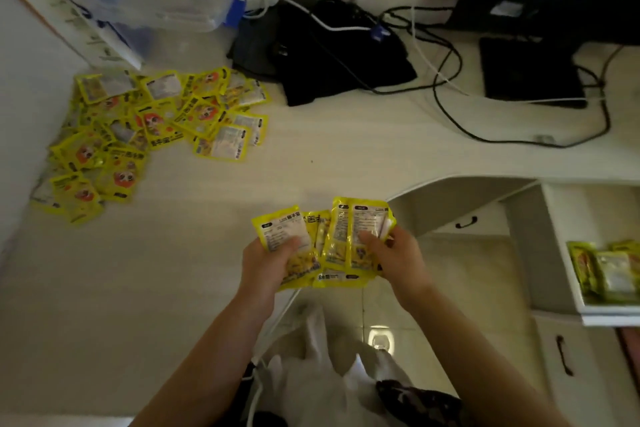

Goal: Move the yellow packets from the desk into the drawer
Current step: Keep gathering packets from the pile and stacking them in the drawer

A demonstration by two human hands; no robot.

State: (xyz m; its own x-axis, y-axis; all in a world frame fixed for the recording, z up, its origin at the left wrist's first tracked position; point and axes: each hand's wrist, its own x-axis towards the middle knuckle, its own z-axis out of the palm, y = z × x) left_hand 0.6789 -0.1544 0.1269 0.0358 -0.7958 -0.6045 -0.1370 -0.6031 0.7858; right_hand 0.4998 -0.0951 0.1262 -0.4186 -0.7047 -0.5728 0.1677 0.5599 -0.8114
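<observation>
tabletop: big packet pile left
hands: left hand, right hand both clamped on fanned yellow packets
handling: probably light, slippery; squeeze the stack's edges
drawer: open, right

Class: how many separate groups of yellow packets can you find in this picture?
3: a pile on the desk's far left, a bunch held in both hands, some in the open drawer at right; the edge may hide more.

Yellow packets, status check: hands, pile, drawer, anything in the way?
Left hand and right hand share one fanned bundle of packets at the desk edge. Big pile left on the desk. Drawer open at right, some packets inside. Path clear.
</observation>
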